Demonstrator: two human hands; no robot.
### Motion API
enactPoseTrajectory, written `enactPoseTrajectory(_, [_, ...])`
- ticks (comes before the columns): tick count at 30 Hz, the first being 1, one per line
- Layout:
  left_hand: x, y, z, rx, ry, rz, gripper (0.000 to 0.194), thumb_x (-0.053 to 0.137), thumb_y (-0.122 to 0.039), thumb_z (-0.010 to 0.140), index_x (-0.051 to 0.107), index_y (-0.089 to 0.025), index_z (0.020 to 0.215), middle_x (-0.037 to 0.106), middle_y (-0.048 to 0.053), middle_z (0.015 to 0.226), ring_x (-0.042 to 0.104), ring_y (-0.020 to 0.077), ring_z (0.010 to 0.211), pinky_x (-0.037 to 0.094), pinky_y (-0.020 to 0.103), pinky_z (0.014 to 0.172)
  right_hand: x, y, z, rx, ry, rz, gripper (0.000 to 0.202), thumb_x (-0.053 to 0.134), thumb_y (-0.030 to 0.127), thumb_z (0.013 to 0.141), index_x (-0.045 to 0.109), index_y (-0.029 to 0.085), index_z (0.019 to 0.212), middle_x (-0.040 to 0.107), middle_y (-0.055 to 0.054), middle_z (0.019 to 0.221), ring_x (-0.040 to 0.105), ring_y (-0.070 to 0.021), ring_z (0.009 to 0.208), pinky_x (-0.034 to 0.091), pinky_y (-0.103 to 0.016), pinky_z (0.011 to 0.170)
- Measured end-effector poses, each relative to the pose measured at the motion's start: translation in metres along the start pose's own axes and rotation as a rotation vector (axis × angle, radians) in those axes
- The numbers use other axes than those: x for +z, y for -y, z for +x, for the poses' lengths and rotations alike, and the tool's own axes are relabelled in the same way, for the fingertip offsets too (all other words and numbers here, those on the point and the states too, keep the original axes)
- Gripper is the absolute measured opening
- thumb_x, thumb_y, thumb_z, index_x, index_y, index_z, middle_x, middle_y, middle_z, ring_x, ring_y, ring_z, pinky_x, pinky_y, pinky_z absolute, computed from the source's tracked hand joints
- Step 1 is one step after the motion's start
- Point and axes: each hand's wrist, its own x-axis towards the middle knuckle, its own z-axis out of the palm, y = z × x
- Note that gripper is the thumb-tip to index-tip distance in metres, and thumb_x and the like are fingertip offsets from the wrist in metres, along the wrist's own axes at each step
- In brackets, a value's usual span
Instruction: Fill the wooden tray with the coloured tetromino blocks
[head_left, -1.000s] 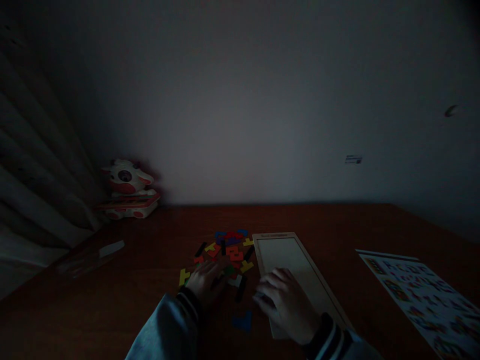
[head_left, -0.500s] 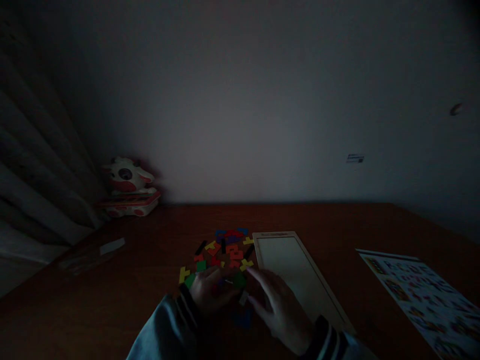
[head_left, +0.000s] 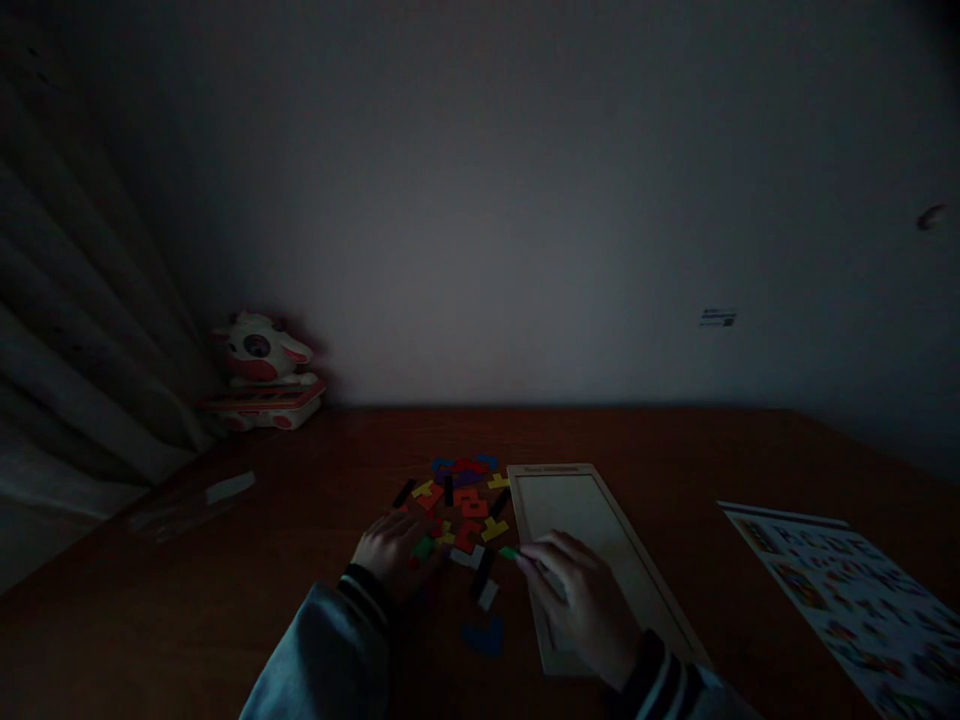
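Many flat coloured puzzle pieces (head_left: 474,508) made of joined squares lie in a loose heap on the brown table. My right hand (head_left: 581,595) pinches a small green puzzle piece (head_left: 508,552) between thumb and fingertips, at the left edge of the wooden puzzle board (head_left: 551,655). My left hand (head_left: 394,552) rests at the left of the heap, its fingers spread over pieces. Another green piece (head_left: 422,547) shows between its fingers and thumb. Nearest me lie a blue piece (head_left: 484,637), a black piece (head_left: 481,575) and a white piece (head_left: 488,596).
A printed sheet (head_left: 847,590) with coloured pictures lies on the right of the table (head_left: 337,460). At the back left stands a cow-shaped toy (head_left: 262,370). Clear plastic wrap with a white label (head_left: 230,487) lies at the left, near a curtain (head_left: 82,350).
My right hand has taken up a green piece and moved it right to the board's edge. My left hand has shifted left, uncovering white and black pieces.
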Motion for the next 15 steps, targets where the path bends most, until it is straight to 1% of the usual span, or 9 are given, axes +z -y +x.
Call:
enactPoseTrajectory(2, [0.0, 0.009, -0.003, -0.052, 0.041, 0.055, 0.033, 0.055, -0.05, 0.083, 0.069, -0.025, 0.1, 0.073, 0.007, 0.091, 0.068, 0.0274, 0.086, 0.055, 0.041, 0.077, -0.006, -0.008, 0.0, 0.035, 0.017, -0.042, 0.02, 0.047, 0.026, 0.094, 0.067, 0.024, 0.096, 0.069, -0.005, 0.088, 0.064, -0.0199, 0.081, 0.051, -0.032, 0.073])
enactPoseTrajectory(5, [0.001, 0.015, -0.006, -0.105, 0.094, 0.066, 0.036, 0.057, -0.051, 0.082, 0.066, -0.029, 0.109, 0.073, 0.005, 0.098, 0.068, 0.0262, 0.089, 0.055, 0.038, 0.077, -0.011, -0.022, -0.001, 0.125, 0.056, -0.053, 0.021, 0.047, 0.027, 0.093, 0.066, 0.023, 0.088, 0.069, -0.003, 0.082, 0.065, -0.0183, 0.073, 0.049, -0.029, 0.067])
enactPoseTrajectory(7, [0.004, 0.016, -0.008, -0.114, 0.13, 0.058, 0.034, 0.055, -0.048, 0.084, 0.066, -0.029, 0.11, 0.073, 0.004, 0.098, 0.069, 0.0255, 0.088, 0.055, 0.036, 0.076, -0.009, -0.029, -0.003, 0.199, 0.079, -0.01, 0.023, 0.046, 0.029, 0.093, 0.064, 0.021, 0.083, 0.068, -0.002, 0.074, 0.064, -0.0173, 0.067, 0.047, -0.028, 0.062])
enactPoseTrajectory(9, [0.008, 0.016, -0.009, -0.096, 0.149, 0.065, 0.032, 0.053, -0.044, 0.085, 0.066, -0.029, 0.111, 0.073, 0.005, 0.098, 0.069, 0.0256, 0.088, 0.056, 0.036, 0.074, -0.004, -0.031, -0.004, 0.268, 0.083, 0.038, 0.026, 0.044, 0.032, 0.094, 0.062, 0.02, 0.08, 0.067, -0.001, 0.069, 0.064, -0.017, 0.062, 0.045, -0.026, 0.057])
enactPoseTrajectory(12, [0.013, 0.017, -0.009, -0.056, 0.123, 0.103, 0.033, 0.055, -0.04, 0.084, 0.066, -0.028, 0.113, 0.074, 0.006, 0.096, 0.07, 0.0257, 0.084, 0.057, 0.036, 0.071, 0.004, -0.026, -0.005, 0.316, 0.076, 0.116, 0.029, 0.042, 0.037, 0.095, 0.061, 0.02, 0.081, 0.067, -0.002, 0.068, 0.064, -0.0166, 0.062, 0.044, -0.025, 0.056])
enactPoseTrajectory(15, [0.013, 0.015, -0.007, 0.01, 0.027, 0.1, 0.032, 0.056, -0.037, 0.083, 0.066, -0.025, 0.111, 0.074, 0.006, 0.09, 0.071, 0.0242, 0.076, 0.059, 0.034, 0.066, 0.005, -0.018, -0.003, 0.301, 0.113, 0.215, 0.031, 0.042, 0.039, 0.096, 0.064, 0.019, 0.084, 0.068, -0.002, 0.07, 0.064, -0.0158, 0.065, 0.045, -0.023, 0.056])
